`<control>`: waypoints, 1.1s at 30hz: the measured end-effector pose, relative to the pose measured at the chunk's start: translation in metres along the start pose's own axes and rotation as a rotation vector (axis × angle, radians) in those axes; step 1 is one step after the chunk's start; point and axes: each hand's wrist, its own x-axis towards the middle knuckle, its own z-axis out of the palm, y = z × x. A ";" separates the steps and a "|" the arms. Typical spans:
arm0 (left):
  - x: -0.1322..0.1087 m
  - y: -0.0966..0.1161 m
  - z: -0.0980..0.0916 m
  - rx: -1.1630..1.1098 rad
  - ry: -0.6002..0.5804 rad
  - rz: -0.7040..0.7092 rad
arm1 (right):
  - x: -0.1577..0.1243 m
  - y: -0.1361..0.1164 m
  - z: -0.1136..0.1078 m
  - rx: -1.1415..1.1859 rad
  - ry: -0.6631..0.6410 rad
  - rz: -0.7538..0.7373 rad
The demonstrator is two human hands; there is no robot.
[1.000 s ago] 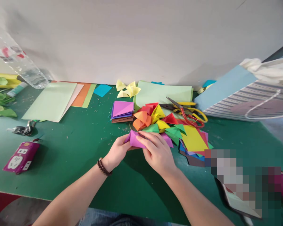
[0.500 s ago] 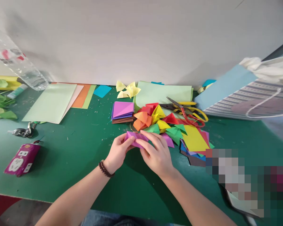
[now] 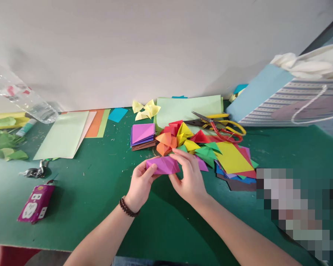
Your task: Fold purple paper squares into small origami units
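A purple folded paper (image 3: 164,166), creased on its surface, is held over the green table. My left hand (image 3: 141,184) pinches its left end, thumb on top and fingers underneath. At the right end, the curled fingers and thumb of my right hand (image 3: 191,180) close on the paper's edge. Just beyond the hands lie folded paper pieces: orange (image 3: 165,143), yellow (image 3: 185,133), red (image 3: 200,136) and green (image 3: 208,153). Another purple folded piece (image 3: 202,164) is partly hidden behind my right hand. A stack of square papers (image 3: 143,133), purple on top, lies behind my left hand.
Scissors (image 3: 216,127) lie behind the folded pieces, beside loose coloured sheets (image 3: 233,158). A striped paper bag (image 3: 291,96) stands at right. On the left are pale green sheets (image 3: 62,136), a plastic bottle (image 3: 27,98), keys (image 3: 37,170) and a purple pouch (image 3: 36,204).
The purple paper is turned so more of its flat face shows. My right fingers have shifted from its middle to its right end. The whole view has tilted slightly.
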 end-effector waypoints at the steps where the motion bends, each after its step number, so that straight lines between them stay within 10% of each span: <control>1: 0.000 0.000 0.001 0.008 0.005 0.009 | 0.000 0.001 0.001 0.012 -0.016 0.035; 33: 0.009 0.016 -0.017 0.004 0.020 -0.284 | -0.002 0.008 0.002 0.114 -0.099 -0.075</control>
